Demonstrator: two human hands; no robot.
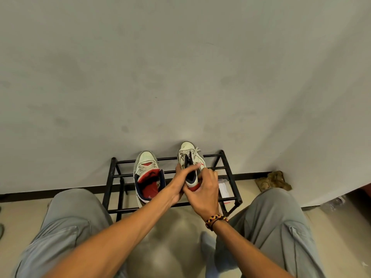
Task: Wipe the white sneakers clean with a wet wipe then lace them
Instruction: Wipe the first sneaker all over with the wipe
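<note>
Both hands hold the right shoe [190, 157] on the rack [230, 177]. The left hand [178, 183] grips its side; the right hand [204, 189] wraps the heel. Keep it steady and pull the laces [195, 151] snug.

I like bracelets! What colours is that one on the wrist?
Head view: the braided bracelet is red, yellow and black.

Bare forearms, no sleeves in view. Braided bracelet [216, 219] in red, yellow and black on the right wrist, a thin dark cord just beside it. Loose grey-green trousers [68, 221] over both legs, cargo-style pocket flaps on the thighs.
</note>
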